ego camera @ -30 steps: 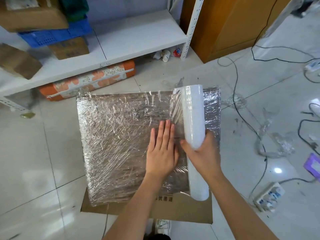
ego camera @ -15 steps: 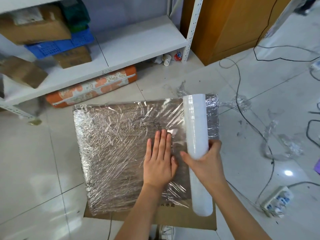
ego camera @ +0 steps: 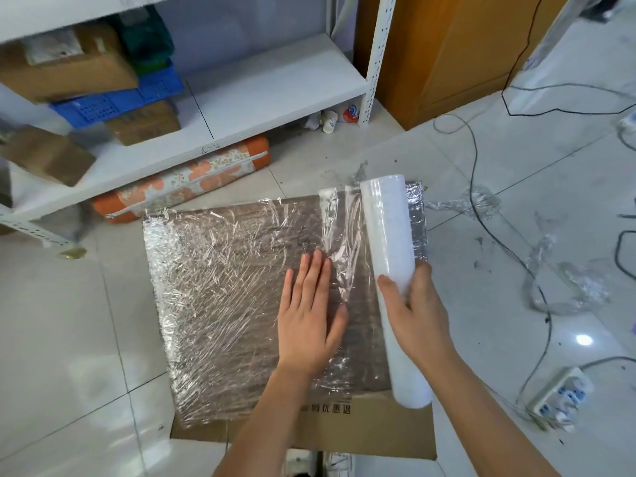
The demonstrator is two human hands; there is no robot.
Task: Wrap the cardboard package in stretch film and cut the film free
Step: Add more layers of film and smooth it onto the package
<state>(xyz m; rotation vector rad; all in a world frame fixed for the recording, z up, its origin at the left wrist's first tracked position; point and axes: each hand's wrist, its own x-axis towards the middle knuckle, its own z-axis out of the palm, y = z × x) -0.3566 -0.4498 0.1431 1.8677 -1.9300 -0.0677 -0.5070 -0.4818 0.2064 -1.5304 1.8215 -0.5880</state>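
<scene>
Cardboard package [ego camera: 241, 304], flat and wide, lies on the tiled floor [ego camera: 69, 339] in front of the person; most of its top face is covered in wrinkled, shiny stretch film [ego camera: 213, 287], while a bare brown strip with printed characters shows along the near edge; the left hand [ego camera: 309, 315] lies flat on the wrapped top, palm down, fingers straight and close together, pressing the film; the right hand [ego camera: 416, 315] is curled round the white stretch film roll [ego camera: 392, 270], thumb on the left side and fingers wrapped behind it; the roll stands tilted over the right part of the package, its far end near the far right corner, its near end over the bare cardboard strip; a clear sheet of film runs from the roll leftward down to the package surface just beside the left hand's fingertips; behind the package a white metal shelf unit [ego camera: 275, 84] holds a blue plastic crate [ego camera: 113, 101] with a cardboard box [ego camera: 69, 70] resting on top of it and another box [ego camera: 144, 122] below it; an orange patterned zip bag [ego camera: 186, 177] lies under the shelf; a paper cup [ego camera: 329, 120] stands by the shelf post; crumpled film scraps [ego camera: 564, 280], black cables [ego camera: 481, 208] and a white power strip [ego camera: 559, 397] lie on the floor to the right.
</scene>
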